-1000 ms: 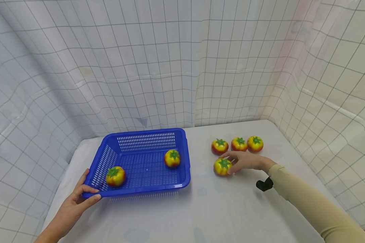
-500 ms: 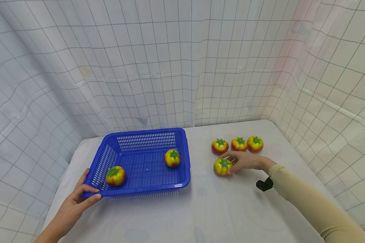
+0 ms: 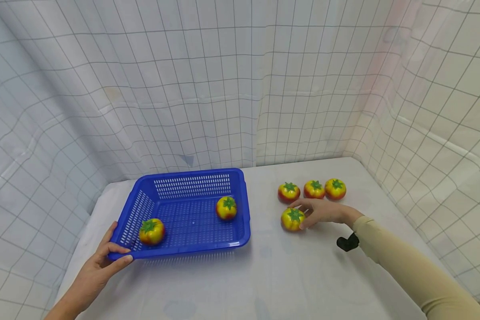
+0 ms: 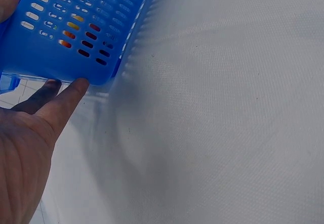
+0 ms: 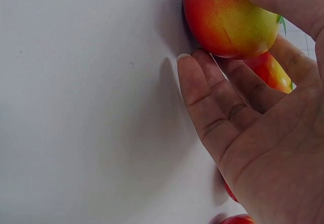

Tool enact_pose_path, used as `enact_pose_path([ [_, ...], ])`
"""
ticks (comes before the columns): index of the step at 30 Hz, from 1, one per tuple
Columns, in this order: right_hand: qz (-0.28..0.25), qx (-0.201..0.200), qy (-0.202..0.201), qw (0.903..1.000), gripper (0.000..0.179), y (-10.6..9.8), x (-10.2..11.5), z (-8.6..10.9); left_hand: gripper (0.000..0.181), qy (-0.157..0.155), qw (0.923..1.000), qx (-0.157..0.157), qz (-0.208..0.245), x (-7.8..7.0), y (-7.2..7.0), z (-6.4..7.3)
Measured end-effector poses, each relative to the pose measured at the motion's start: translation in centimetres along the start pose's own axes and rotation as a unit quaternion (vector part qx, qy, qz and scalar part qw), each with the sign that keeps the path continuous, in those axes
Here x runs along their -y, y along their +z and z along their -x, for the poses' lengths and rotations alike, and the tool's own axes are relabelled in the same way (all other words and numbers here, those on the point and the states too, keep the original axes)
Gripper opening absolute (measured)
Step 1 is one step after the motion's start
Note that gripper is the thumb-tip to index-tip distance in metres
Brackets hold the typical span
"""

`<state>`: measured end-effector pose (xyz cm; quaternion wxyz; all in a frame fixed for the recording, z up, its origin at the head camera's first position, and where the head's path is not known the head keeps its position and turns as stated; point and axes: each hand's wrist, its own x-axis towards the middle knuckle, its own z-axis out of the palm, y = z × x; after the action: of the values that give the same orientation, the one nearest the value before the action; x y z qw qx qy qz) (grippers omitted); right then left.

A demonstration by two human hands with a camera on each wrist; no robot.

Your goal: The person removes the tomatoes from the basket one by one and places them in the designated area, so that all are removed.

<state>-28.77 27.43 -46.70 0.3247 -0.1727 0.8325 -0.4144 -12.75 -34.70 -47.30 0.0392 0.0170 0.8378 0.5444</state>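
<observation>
My left hand (image 3: 93, 276) grips the near-left corner of a blue plastic basket (image 3: 192, 250), thumb at the rim. In the left wrist view, fingertips (image 4: 76, 90) reach under the slotted basket wall (image 4: 50, 57). Two yellow-and-red toy tomatoes with green leafy tops lie inside: one at the left front (image 3: 152, 232), another toward the right (image 3: 226, 209). On the table at the right, my right hand (image 3: 324, 211) holds a similar toy tomato (image 3: 292, 220) between thumb and fingers. The right wrist view shows the thumb over this tomato (image 5: 223, 21) and other fingers spread beside it.
Behind the right hand, three more toy tomatoes stand in a row: left (image 3: 289, 193), middle (image 3: 314, 190) and right (image 3: 335, 190). White cloth covers the table (image 3: 264, 275). Grid-patterned curtains (image 3: 208, 89) enclose the back and sides.
</observation>
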Motion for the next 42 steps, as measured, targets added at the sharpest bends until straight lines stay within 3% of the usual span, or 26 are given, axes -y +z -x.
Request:
enact_pose_path([
  [13, 0.029, -0.005, 0.002, 0.9996, 0.064, -0.09, -0.08, 0.12, 0.030, 0.009, 0.9999, 0.002, -0.006, 0.03, 0.01, 0.11],
  [42, 0.025, -0.002, -0.002, 0.9997, 0.064, -0.12, 0.18, 0.35, 0.031, -0.002, 0.9999, 0.000, -0.017, -0.11, 0.06, 0.06],
])
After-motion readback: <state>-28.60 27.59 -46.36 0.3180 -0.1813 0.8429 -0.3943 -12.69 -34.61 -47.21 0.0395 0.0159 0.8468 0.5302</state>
